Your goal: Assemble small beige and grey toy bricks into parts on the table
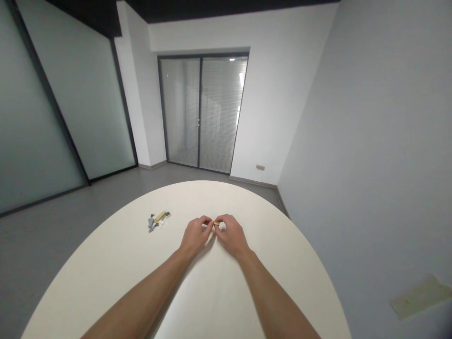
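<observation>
Both hands, left hand (pixel 195 234) and right hand (pixel 230 234), meet fingertip to fingertip, pinched together on a small yellow piece (pixel 216 222) between them; loose pieces (pixel 158 220) lie to the left, nearer the left hand.

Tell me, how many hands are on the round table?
2. The left hand and the right hand meet near the middle of the white table, pinching one small tan piece together. No other hands show.

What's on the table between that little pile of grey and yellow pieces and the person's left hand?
Nothing: in the head view, only bare white table separates the pile of small pieces from the left hand.
</observation>
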`<action>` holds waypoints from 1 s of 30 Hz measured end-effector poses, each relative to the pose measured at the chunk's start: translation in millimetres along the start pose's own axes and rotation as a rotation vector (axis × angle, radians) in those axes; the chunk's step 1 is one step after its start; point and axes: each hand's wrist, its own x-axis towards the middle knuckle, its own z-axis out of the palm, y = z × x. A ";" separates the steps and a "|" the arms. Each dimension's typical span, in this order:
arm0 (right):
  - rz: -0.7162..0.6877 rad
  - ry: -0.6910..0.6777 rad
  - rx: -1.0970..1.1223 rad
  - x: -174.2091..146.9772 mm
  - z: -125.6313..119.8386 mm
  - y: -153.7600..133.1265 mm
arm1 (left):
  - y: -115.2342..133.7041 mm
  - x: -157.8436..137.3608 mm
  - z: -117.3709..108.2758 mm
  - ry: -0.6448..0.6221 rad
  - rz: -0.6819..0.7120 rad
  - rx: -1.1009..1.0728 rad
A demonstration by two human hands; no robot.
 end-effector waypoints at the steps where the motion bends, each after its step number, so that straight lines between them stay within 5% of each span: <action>1: 0.000 -0.002 0.001 -0.1 0.0 0.0 | 0.4 0.0 -0.1 -0.001 0.001 0.001; 30: 0.027 -0.009 0.025 -0.8 1.6 1.3 | -4.7 -0.9 3.7 0.082 0.056 -0.016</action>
